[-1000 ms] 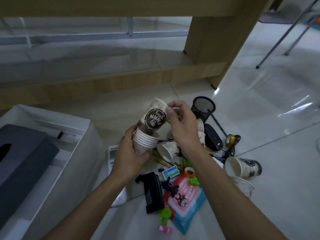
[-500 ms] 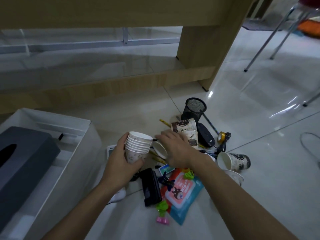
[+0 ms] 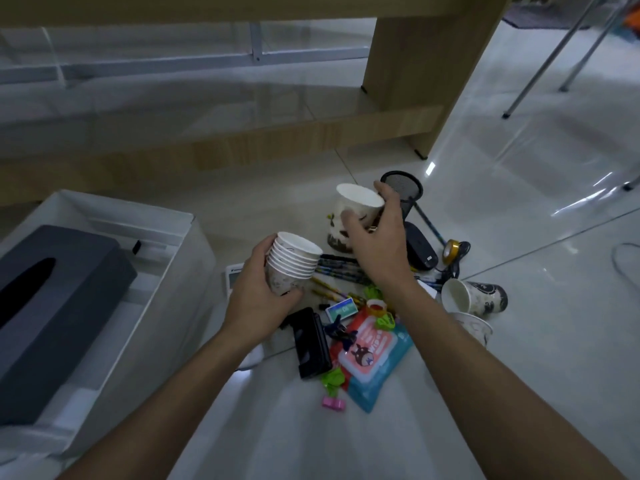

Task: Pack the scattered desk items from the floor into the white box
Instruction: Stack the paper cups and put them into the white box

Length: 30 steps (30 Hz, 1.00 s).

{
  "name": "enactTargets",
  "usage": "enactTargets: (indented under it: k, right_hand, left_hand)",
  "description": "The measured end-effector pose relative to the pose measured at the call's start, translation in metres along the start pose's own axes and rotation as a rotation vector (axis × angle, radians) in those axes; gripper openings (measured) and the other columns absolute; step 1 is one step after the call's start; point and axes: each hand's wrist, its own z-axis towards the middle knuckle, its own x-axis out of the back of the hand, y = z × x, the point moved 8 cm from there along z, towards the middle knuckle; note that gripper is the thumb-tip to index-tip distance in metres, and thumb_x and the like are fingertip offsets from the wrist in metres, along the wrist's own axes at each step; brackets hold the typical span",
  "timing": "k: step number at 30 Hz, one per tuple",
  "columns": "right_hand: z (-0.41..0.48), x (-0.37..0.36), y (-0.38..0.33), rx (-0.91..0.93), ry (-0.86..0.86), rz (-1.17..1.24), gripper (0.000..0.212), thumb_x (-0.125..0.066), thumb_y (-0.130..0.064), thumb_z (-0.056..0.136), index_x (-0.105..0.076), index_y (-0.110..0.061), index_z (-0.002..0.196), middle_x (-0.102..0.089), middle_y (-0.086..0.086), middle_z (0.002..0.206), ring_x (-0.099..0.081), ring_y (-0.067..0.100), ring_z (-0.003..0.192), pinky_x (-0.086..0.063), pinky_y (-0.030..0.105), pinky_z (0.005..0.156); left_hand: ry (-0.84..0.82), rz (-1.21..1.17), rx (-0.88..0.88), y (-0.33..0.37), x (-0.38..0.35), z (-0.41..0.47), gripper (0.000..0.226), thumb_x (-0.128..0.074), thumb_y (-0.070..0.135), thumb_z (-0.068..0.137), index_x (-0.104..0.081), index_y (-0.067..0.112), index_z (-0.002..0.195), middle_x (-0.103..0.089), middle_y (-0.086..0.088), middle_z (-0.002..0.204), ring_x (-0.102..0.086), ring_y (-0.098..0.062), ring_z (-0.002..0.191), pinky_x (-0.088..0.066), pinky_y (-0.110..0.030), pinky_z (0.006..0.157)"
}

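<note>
My left hand (image 3: 258, 292) grips a stack of several paper cups (image 3: 294, 259), held upright above the floor pile. Just right of it, my right hand (image 3: 377, 237) holds a single paper cup (image 3: 358, 206), mouth up and tilted, lifted over another cup (image 3: 334, 233) on the floor. The white box (image 3: 180, 271) stands open at the left with a dark grey tissue box (image 3: 52, 299) inside. Below my hands lie a black stapler (image 3: 310, 341), pencils (image 3: 339, 268), a wet-wipes pack (image 3: 372, 355) and coloured clips (image 3: 332, 375).
A black mesh pen holder (image 3: 403, 192), a black mouse (image 3: 420, 249), yellow tape (image 3: 452, 249) and two tipped paper cups (image 3: 474, 297) lie to the right. A wooden desk leg (image 3: 415, 74) stands behind, with metal chair legs (image 3: 554, 53) at far right.
My right hand slid one cup into the left hand's stack, reached down to the pile, and has lifted another cup from it. The stack in my left hand has lowered slightly.
</note>
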Motion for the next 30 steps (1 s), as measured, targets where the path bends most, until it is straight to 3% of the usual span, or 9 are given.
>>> enactTargets:
  k: [3, 5, 9, 13, 17, 19, 22, 27, 30]
  right_hand:
    - [-0.006, -0.004, -0.007, -0.161, -0.028, 0.251, 0.049, -0.062, -0.037, 0.095, -0.041, -0.025, 0.138, -0.061, -0.003, 0.116, -0.063, 0.007, 0.101, -0.057, 0.025, 0.088]
    - [-0.019, -0.017, -0.009, -0.149, -0.097, 0.222, 0.046, -0.063, -0.036, 0.095, -0.043, -0.023, 0.134, -0.062, -0.007, 0.109, -0.067, 0.004, 0.095, -0.060, 0.026, 0.085]
    - [-0.047, -0.031, 0.013, -0.171, -0.180, 0.131, 0.054, -0.065, -0.044, 0.089, -0.044, -0.025, 0.135, -0.058, 0.002, 0.128, -0.063, 0.014, 0.112, -0.057, 0.038, 0.094]
    - [-0.051, 0.000, 0.029, -0.158, -0.139, 0.197, 0.052, -0.054, -0.051, 0.092, -0.046, -0.024, 0.137, -0.055, -0.001, 0.132, -0.057, 0.012, 0.120, -0.051, 0.034, 0.102]
    - [-0.021, 0.048, 0.051, -0.050, 0.055, -0.356, 0.049, -0.061, -0.026, 0.094, -0.046, -0.013, 0.139, -0.047, 0.010, 0.138, -0.050, 0.026, 0.124, -0.045, 0.040, 0.103]
    - [-0.004, 0.051, 0.064, -0.025, -0.022, -0.652, 0.055, -0.061, -0.023, 0.091, -0.045, -0.012, 0.142, -0.043, 0.015, 0.142, -0.045, 0.034, 0.127, -0.043, 0.047, 0.103]
    - [0.010, 0.041, 0.084, -0.036, -0.239, -0.841, 0.058, -0.059, -0.031, 0.093, -0.039, -0.015, 0.146, -0.035, 0.016, 0.149, -0.037, 0.038, 0.134, -0.040, 0.055, 0.107]
    - [0.020, 0.043, 0.073, 0.057, -0.160, -0.670, 0.026, -0.059, -0.029, 0.096, -0.056, -0.011, 0.115, -0.049, 0.013, 0.127, -0.048, 0.030, 0.117, -0.043, 0.037, 0.094]
    - [0.014, 0.044, 0.061, 0.069, -0.144, -0.449, 0.010, -0.056, -0.027, 0.098, -0.055, -0.018, 0.101, -0.053, 0.005, 0.115, -0.057, 0.026, 0.111, -0.049, 0.040, 0.092]
  left_hand:
    - [-0.025, 0.007, -0.025, 0.008, -0.005, 0.001, 0.085, -0.080, 0.021, 0.065, -0.041, 0.036, 0.139, -0.061, 0.010, 0.123, -0.062, -0.009, 0.108, -0.056, -0.039, 0.089]
    - [-0.039, -0.012, -0.049, 0.016, -0.009, 0.002, 0.082, -0.082, 0.012, 0.068, -0.043, 0.034, 0.136, -0.063, 0.011, 0.118, -0.064, -0.006, 0.102, -0.058, -0.037, 0.085]
    - [-0.057, -0.013, -0.072, 0.026, -0.020, 0.003, 0.073, -0.082, 0.024, 0.069, -0.046, 0.036, 0.132, -0.063, 0.010, 0.118, -0.065, -0.007, 0.102, -0.058, -0.040, 0.085]
    - [-0.051, 0.024, -0.045, 0.026, -0.037, 0.002, 0.081, -0.077, 0.039, 0.065, -0.043, 0.041, 0.138, -0.061, 0.007, 0.125, -0.063, -0.016, 0.109, -0.057, -0.048, 0.087]
    - [-0.078, 0.116, -0.071, 0.028, -0.055, 0.000, 0.086, -0.076, 0.036, 0.067, -0.039, 0.034, 0.145, -0.054, 0.003, 0.133, -0.055, -0.016, 0.117, -0.052, -0.045, 0.095]
    - [-0.089, 0.160, -0.091, 0.028, -0.059, 0.003, 0.086, -0.076, 0.036, 0.068, -0.039, 0.032, 0.145, -0.052, 0.000, 0.135, -0.053, -0.018, 0.119, -0.051, -0.047, 0.097]
    - [-0.082, 0.175, -0.097, 0.026, -0.058, 0.008, 0.084, -0.079, 0.027, 0.071, -0.039, 0.032, 0.145, -0.052, 0.000, 0.133, -0.053, -0.018, 0.120, -0.050, -0.048, 0.098]
    - [-0.046, 0.166, -0.085, 0.018, -0.054, 0.010, 0.086, -0.080, 0.019, 0.072, -0.038, 0.033, 0.146, -0.051, 0.001, 0.134, -0.053, -0.017, 0.120, -0.049, -0.048, 0.099]
    - [-0.032, 0.173, -0.074, 0.014, -0.052, 0.009, 0.087, -0.079, 0.018, 0.071, -0.037, 0.032, 0.146, -0.050, 0.000, 0.137, -0.051, -0.018, 0.123, -0.048, -0.048, 0.101]
